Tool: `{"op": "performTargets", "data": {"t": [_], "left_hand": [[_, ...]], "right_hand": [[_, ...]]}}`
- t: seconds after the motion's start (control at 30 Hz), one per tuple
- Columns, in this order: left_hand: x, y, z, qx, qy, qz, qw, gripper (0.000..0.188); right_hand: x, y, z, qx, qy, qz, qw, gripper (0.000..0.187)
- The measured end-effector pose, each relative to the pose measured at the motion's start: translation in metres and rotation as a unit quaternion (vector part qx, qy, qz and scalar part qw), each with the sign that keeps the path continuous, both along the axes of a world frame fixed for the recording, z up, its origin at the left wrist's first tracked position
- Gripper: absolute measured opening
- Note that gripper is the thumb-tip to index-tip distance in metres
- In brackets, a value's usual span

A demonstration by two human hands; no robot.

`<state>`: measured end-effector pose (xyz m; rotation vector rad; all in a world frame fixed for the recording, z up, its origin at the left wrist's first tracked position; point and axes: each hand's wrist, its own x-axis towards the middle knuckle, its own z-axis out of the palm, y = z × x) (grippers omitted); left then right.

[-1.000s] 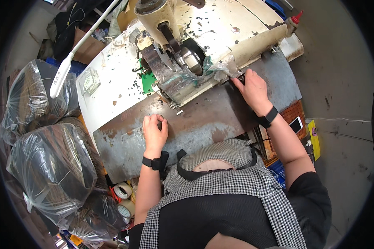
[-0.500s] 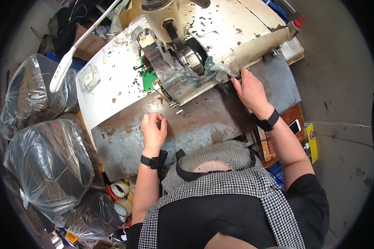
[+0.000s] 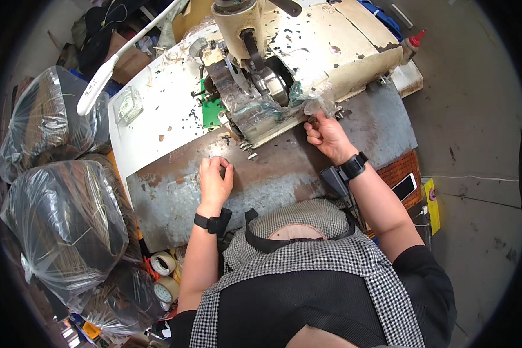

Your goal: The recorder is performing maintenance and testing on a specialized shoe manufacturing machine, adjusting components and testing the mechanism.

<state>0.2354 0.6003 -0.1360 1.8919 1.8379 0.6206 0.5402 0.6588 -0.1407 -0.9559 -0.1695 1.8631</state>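
Observation:
My left hand (image 3: 216, 182) rests on the worn metal work surface (image 3: 174, 200), its fingers curled toward the thumb. A small dark patch shows between them, too small to name. My right hand (image 3: 330, 139) is at the front edge of an old cream-coloured machine (image 3: 359, 66), palm turned up and fingers curled in. Whatever those fingers hold is hidden. Just above them, crumpled clear plastic film (image 3: 316, 104) hangs on the machine. A round metal wheel (image 3: 274, 84) sits in the machine's opening, left of the film.
Dark scraps litter the white tabletop (image 3: 139, 136) beside a green sheet (image 3: 211, 111). A white lamp arm (image 3: 101, 81) reaches over the left. Plastic-wrapped bundles (image 3: 69, 214) and tape rolls (image 3: 166, 290) stand left. At right are a phone (image 3: 405, 187) on a woven basket (image 3: 388, 177) and a red-tipped bottle (image 3: 412, 45).
My right hand has moved left along the machine's front edge and turned, its fingers now curled in. A screw knob it had covered now shows. My left hand has stayed in place.

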Motion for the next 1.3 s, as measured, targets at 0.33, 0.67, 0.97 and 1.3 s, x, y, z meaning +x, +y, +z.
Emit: {"op": "performTargets", "data": {"t": [0.33, 0.67, 0.97, 1.3], "left_hand": [[-0.001, -0.002, -0.001, 0.009, 0.013, -0.006, 1.0, 0.012], [-0.001, -0.001, -0.002, 0.008, 0.01, -0.011, 1.0, 0.013], [0.001, -0.001, 0.002, 0.003, 0.017, -0.009, 1.0, 0.013], [-0.001, 0.0, 0.0, 0.014, 0.01, -0.012, 1.0, 0.013]], "right_hand": [[-0.017, 0.002, -0.006, 0.224, -0.725, 0.011, 0.652, 0.036], [-0.016, 0.006, -0.003, 0.224, -0.763, 0.03, 0.606, 0.033], [-0.017, 0.007, -0.008, 0.274, -0.73, -0.043, 0.624, 0.031], [-0.017, 0.007, -0.007, 0.232, -0.766, 0.017, 0.599, 0.031]]}}
